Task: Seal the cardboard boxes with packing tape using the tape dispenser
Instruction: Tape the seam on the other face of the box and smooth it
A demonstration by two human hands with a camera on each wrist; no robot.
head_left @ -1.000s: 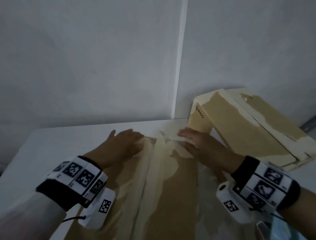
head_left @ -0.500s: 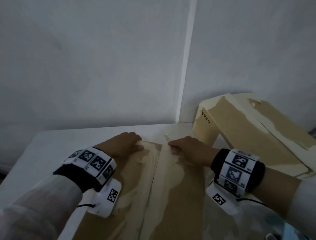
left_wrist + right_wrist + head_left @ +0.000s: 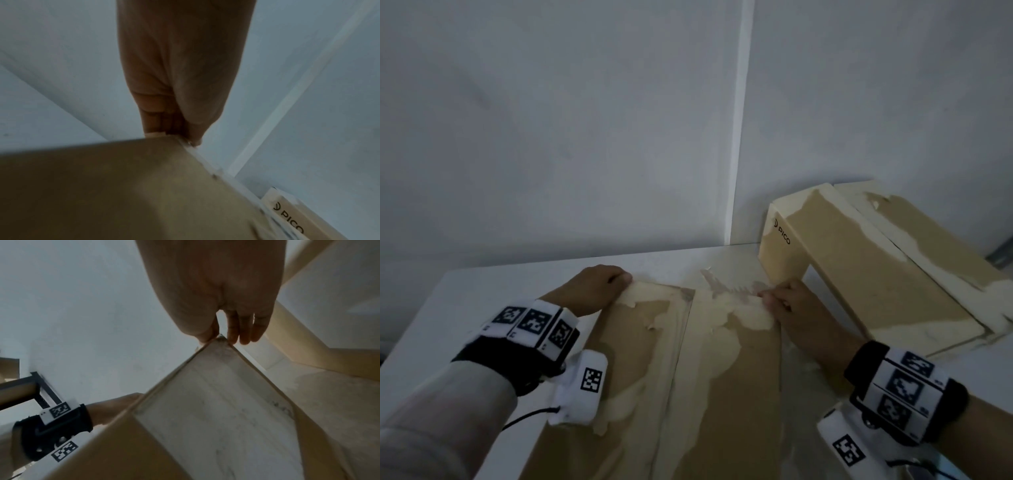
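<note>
Head view, box (image 3: 688, 394): brown flaps, pale torn patches, centre seam closed.
Your left hand (image 3: 592, 291): fingers curled over its 11 o'clock corner.
Your right hand (image 3: 798, 308): fingers clamped on its 1 o'clock corner.
Room: second box (image 3: 859, 274) close at 2 o'clock.

The one readable word is "PICO", in dark capitals beside a small curved logo mark, printed on the pale end face of the cardboard box (image 3: 784, 246) leaning by the wall, just beyond the right hand's fingertips (image 3: 767, 294). The left wrist view shows the same word on that box's end (image 3: 287, 216), well past the left hand's fingers (image 3: 156, 120). The wristbands (image 3: 534, 322) carry black-and-white square code markers, with tiny characters beside them too small to read.
</note>
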